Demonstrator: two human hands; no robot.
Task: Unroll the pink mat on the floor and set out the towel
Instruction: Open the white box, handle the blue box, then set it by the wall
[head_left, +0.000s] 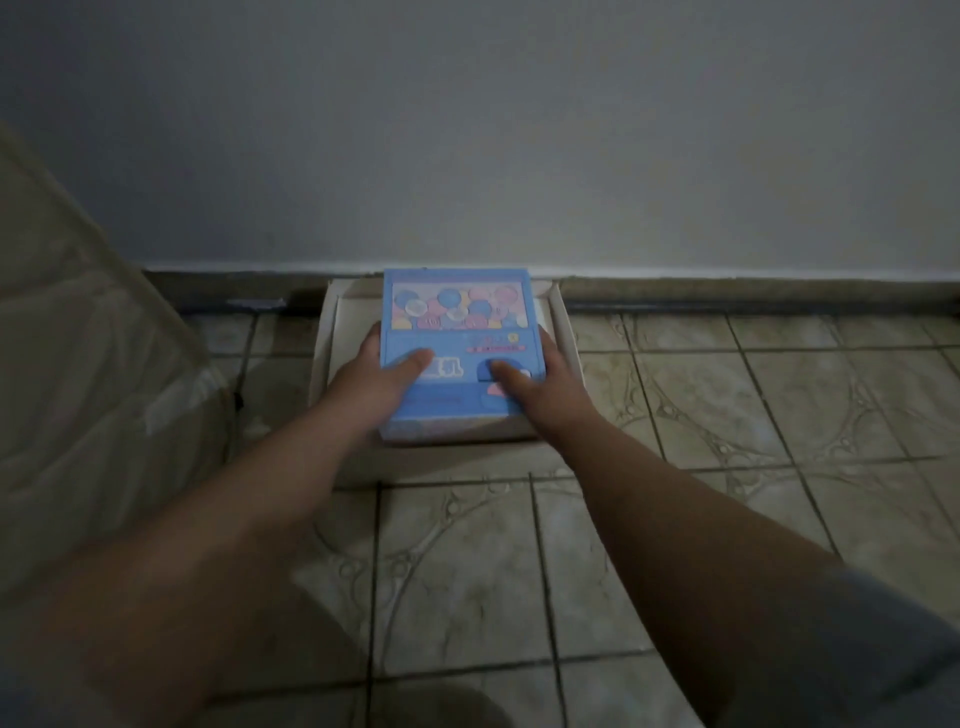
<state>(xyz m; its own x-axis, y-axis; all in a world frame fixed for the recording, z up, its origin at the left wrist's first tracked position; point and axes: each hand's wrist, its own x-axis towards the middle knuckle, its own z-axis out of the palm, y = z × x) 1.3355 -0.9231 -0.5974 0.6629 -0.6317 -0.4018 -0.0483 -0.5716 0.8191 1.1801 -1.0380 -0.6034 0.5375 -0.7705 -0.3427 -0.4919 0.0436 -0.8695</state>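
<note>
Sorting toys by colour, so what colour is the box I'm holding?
Light blue box with pink and blue balls printed on top, in the head view.

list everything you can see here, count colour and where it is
blue box: 1, light blue with pink, blue and white balloon-like print on top, lying flat in the white tray by the wall
white tray: 1, white or cream, shallow open carton on the floor against the skirting, under the blue box
floor tiles: many, beige with a swirled pattern and dark joints, across the lower half
wall: 1, pale grey-white, upper half
skirting: 1 strip, brownish, along the foot of the wall
pale fabric: 1, cream, left edge; what it is cannot be told
pink mat, towel: none in view
left hand: 1, grips the box's left side, thumb on top
right hand: 1, grips the box's right side, thumb on top
</note>
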